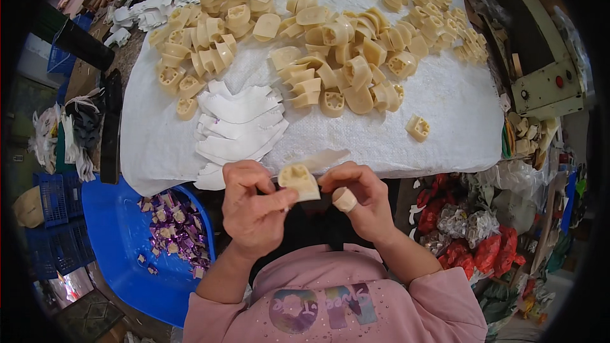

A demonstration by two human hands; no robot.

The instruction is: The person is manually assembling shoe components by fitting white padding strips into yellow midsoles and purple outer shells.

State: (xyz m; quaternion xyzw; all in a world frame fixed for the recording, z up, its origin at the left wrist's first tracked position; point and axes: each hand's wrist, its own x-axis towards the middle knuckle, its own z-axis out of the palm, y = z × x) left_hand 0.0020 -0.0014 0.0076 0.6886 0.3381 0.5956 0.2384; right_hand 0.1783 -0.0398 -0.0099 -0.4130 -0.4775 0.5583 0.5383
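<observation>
My left hand grips a beige plastic shoe heel, its hollowed end facing up, above the table's near edge. A thin pale strip of sheet sticks out behind the heel toward the right. My right hand is closed, its fingertips beside the heel's right edge; what they pinch is hidden. A beige wrap sits around one of its digits. Just beyond my left hand lie overlapping white cut pieces. Many more beige heels are heaped farther back, and a single heel lies at the right.
White woven cloth covers the table. Left below it stands a blue tub holding purple-wrapped pieces. Blue crates are at the far left. Red and clear plastic bags lie at the right, below a green machine frame.
</observation>
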